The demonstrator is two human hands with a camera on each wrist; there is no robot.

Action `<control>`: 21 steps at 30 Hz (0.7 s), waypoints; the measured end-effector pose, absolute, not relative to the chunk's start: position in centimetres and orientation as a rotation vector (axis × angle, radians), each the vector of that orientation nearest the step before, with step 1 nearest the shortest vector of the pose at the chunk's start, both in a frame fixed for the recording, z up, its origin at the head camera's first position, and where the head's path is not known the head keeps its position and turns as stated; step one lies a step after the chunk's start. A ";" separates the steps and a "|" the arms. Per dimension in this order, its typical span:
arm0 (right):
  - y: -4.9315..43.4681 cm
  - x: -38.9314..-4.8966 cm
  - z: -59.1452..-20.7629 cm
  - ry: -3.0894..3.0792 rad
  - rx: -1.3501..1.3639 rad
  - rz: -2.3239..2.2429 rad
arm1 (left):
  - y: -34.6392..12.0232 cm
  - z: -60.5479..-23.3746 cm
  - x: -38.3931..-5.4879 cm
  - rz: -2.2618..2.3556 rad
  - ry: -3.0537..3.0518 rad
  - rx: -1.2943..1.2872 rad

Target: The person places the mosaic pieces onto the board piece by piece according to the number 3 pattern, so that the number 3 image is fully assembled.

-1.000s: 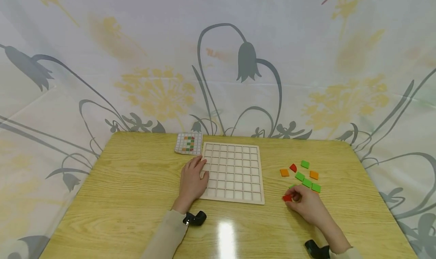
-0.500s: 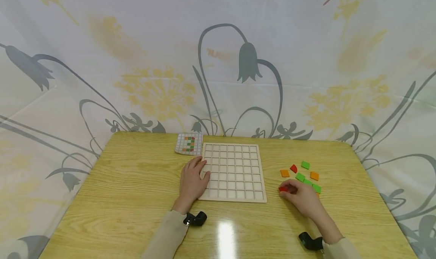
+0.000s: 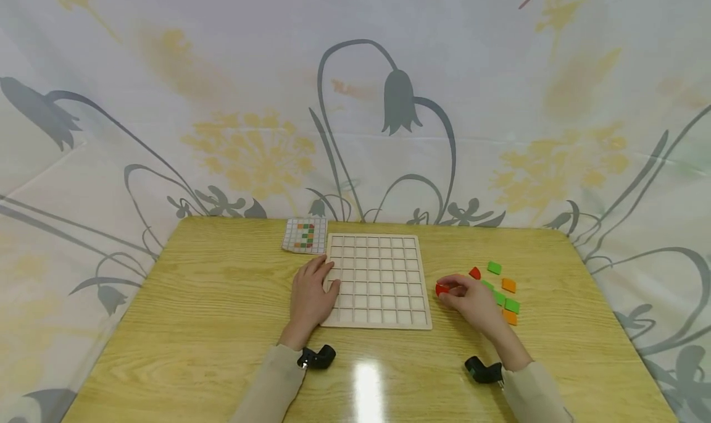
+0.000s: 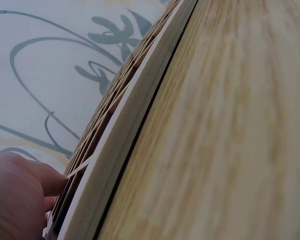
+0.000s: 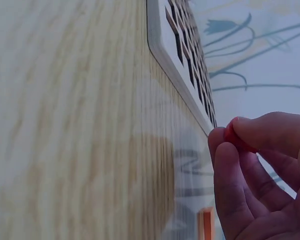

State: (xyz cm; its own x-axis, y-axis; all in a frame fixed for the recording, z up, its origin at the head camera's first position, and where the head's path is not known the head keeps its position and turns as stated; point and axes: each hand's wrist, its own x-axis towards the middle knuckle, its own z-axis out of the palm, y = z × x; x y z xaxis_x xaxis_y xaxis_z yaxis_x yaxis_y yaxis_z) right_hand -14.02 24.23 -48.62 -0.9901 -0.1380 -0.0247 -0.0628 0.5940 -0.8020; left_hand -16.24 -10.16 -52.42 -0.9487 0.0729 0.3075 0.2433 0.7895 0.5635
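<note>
My right hand [image 3: 473, 301] pinches a small red tile [image 3: 441, 290] with a rounded edge between thumb and fingertips, just off the right side of the wooden grid board [image 3: 380, 281]. In the right wrist view the red tile [image 5: 238, 138] is partly covered by the thumb and fingers. My left hand [image 3: 312, 292] rests on the board's left edge, fingers spread and relaxed. The left wrist view has the thumb [image 4: 52, 180] at the frame of the board [image 4: 125, 120]. All the board's square cells that show are bare.
Several loose tiles lie right of the board: green [image 3: 494, 267], orange [image 3: 508, 284] and a red quarter-round one [image 3: 474, 273]. Some are partly hidden behind my right hand. A pattern card [image 3: 290, 236] with coloured squares lies at the board's top left corner, near the table's back edge.
My right hand has lifted the red tile away from the loose pieces and moved left and farther back, toward the board. My left hand has stayed on the board's edge.
</note>
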 end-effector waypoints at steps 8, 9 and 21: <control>22.9 -15.3 -48.7 2.706 -0.169 -1.418 | -10.2 -52.6 -16.2 -0.893 -2.716 -0.243; 22.7 -15.5 -48.7 2.702 -0.152 -1.429 | -10.2 -52.6 -16.2 -0.890 -2.719 -0.240; 21.3 -17.0 -48.4 2.636 -0.028 -1.569 | -10.1 -52.6 -16.2 -0.898 -2.725 -0.221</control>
State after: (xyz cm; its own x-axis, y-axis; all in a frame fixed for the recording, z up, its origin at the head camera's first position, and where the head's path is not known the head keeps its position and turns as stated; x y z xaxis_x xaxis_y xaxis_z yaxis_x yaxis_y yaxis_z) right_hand -17.02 21.29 -48.40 -0.9971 -0.0534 -0.0542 0.0222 0.4774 -0.8784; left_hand -16.21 -10.12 -52.55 -0.9537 0.0615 0.2943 0.2244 0.7971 0.5606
